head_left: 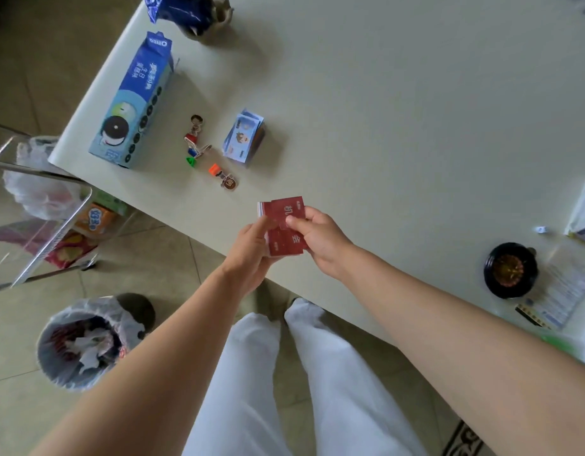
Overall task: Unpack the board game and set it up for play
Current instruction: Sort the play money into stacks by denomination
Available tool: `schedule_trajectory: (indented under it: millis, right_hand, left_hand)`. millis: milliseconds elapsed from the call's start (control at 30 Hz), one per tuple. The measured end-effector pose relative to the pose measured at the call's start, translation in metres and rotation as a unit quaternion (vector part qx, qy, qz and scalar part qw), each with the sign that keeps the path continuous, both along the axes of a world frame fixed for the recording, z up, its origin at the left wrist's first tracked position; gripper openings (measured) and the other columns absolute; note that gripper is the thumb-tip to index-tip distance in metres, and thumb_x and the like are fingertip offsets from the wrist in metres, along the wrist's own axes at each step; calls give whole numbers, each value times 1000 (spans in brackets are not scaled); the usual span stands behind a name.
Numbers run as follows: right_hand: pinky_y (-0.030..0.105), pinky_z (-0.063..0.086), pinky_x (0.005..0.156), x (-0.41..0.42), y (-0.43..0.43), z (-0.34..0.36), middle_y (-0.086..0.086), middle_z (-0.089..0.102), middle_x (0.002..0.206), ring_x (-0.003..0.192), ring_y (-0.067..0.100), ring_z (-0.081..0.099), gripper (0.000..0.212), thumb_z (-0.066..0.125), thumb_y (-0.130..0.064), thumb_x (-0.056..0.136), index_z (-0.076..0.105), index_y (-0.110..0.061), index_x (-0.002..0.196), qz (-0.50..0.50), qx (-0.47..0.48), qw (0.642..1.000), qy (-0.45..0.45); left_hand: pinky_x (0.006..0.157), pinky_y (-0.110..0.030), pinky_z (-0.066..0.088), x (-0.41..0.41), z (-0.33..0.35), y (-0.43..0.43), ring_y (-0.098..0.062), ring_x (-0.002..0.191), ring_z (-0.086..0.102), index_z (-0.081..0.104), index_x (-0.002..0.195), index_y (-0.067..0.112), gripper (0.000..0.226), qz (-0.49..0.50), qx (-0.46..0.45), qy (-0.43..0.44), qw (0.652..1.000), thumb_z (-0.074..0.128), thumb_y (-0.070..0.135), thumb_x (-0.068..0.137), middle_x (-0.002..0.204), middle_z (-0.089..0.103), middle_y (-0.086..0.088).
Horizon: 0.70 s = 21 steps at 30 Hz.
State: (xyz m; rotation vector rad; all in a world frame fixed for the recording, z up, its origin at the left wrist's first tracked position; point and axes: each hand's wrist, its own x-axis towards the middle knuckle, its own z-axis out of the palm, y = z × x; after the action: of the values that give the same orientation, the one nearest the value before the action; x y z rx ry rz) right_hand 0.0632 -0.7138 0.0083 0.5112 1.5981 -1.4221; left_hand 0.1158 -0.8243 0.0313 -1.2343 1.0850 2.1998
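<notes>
A stack of red cards [286, 245] with white characters is held over the table's near edge. My left hand [251, 245] grips the lower stack from the left. My right hand [320, 236] pinches the top red cards [286, 209] between thumb and fingers, fanned slightly upward. On the pale table [383, 110] lies a pile of blue paper money [243, 136]. Left of it lie flat cardboard character pawns [196, 139] with coloured plastic bases, and one with an orange base [222, 176]. A small white die [540, 229] sits at the right.
A blue cookie box [133, 100] lies at the table's left. A black round dish [510, 269] and clear plastic bags with papers [564, 287] are at the right edge. On the floor stand a lined waste bin [87, 340] and a wire rack with snacks [37, 218].
</notes>
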Motion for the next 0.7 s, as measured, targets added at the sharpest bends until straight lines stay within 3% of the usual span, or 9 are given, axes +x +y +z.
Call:
schedule_trajectory:
  millis: [167,300,633,700]
  right_hand:
    - [40,51,94,-4,-5,-10,8,68,105,98,23,65,19,55,-18,94,58,-16,113,-11,41,999,-2]
    - [42,51,95,1,-20,-15,10,69,105,100,26,66,22,58,-19,93,57,-11,114,-28,58,998,-14]
    - [28,52,76,15,-97,-4,8,67,91,81,17,64,14,55,-8,94,57,-7,108,-140,20,989,-33]
    - [27,52,73,16,-109,-4,7,67,90,81,17,64,12,55,-9,94,57,-9,106,-152,23,988,-31]
  left_hand:
    - [65,-27,57,-6,-7,-6,-17,75,71,63,96,5,12,9,-21,6,1000,52,4,94,81,72,-10]
    - [75,-31,59,-7,-13,-28,-20,77,68,64,95,4,12,-9,-19,-4,1000,52,5,94,87,70,-14]
    - [70,-28,56,-10,-3,-115,-17,76,69,62,94,8,11,-108,-35,-10,994,51,5,94,83,71,-10]
    - [75,-29,56,-12,-3,-130,-18,80,70,59,95,11,5,-127,-48,-20,991,56,7,93,88,71,-10]
